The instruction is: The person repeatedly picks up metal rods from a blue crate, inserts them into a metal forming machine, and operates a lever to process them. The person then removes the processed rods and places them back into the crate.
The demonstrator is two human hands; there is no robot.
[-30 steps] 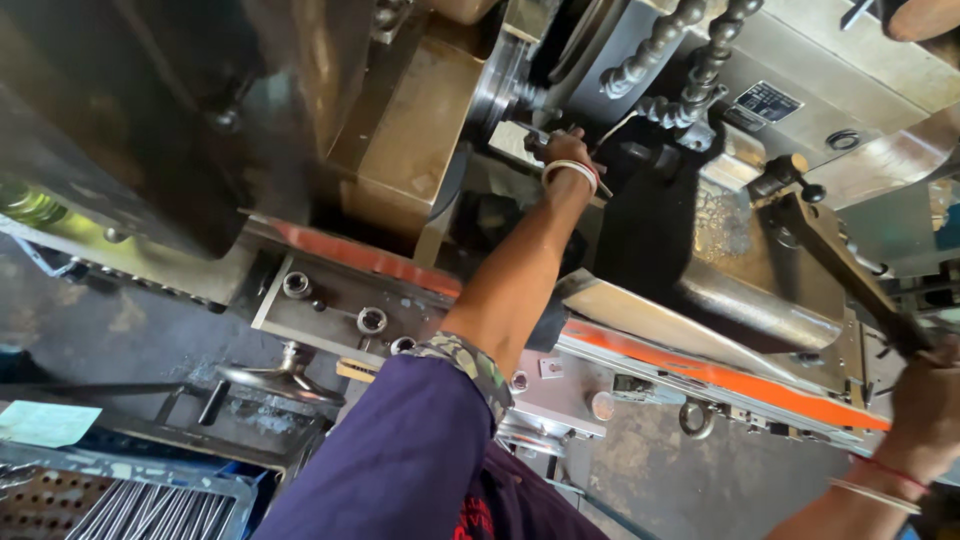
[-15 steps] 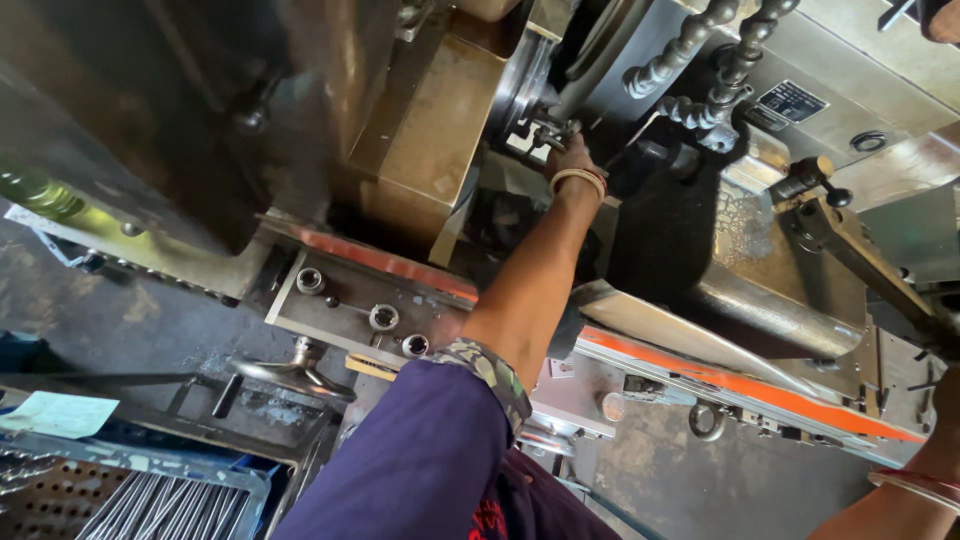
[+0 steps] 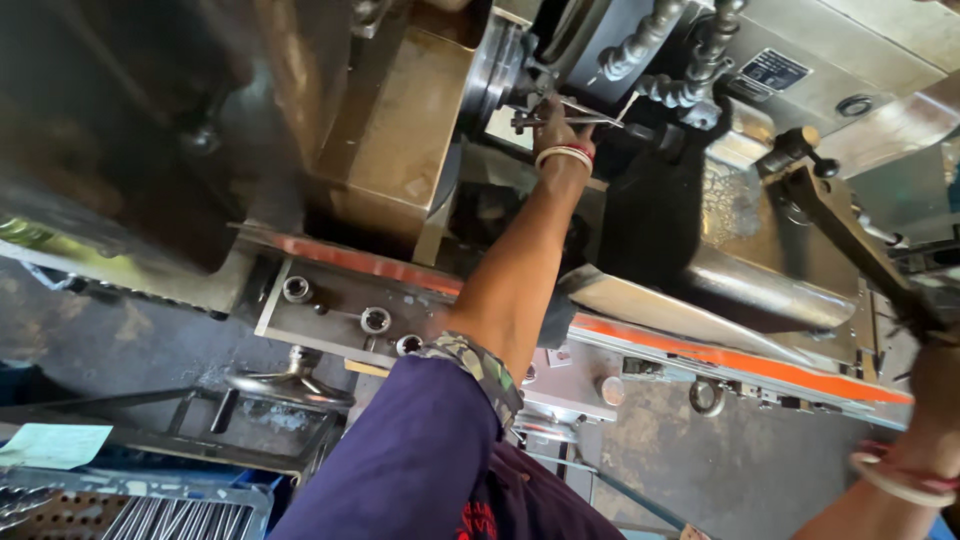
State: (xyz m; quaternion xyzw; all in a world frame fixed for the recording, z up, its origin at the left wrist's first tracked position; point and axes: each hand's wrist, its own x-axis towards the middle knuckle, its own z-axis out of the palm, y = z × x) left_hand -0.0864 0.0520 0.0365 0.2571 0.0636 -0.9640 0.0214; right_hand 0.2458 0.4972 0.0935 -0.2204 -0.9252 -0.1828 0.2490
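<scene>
Head view shows my left hand (image 3: 553, 128) pinching a thin, stiff metal rod (image 3: 580, 117) at the lathe chuck (image 3: 492, 75), best gripped mid-shaft, while my right hand (image 3: 925, 395) clasps the lever (image 3: 850, 240).

Bright light falls from the upper right of where my left hand (image 3: 556, 125) grips, so the grey machine cover (image 3: 880, 60) there shines pale. Far to the left of my grip it is dark and blurry. The edges look bent. My purple sleeve (image 3: 420, 460) looks soft.
</scene>
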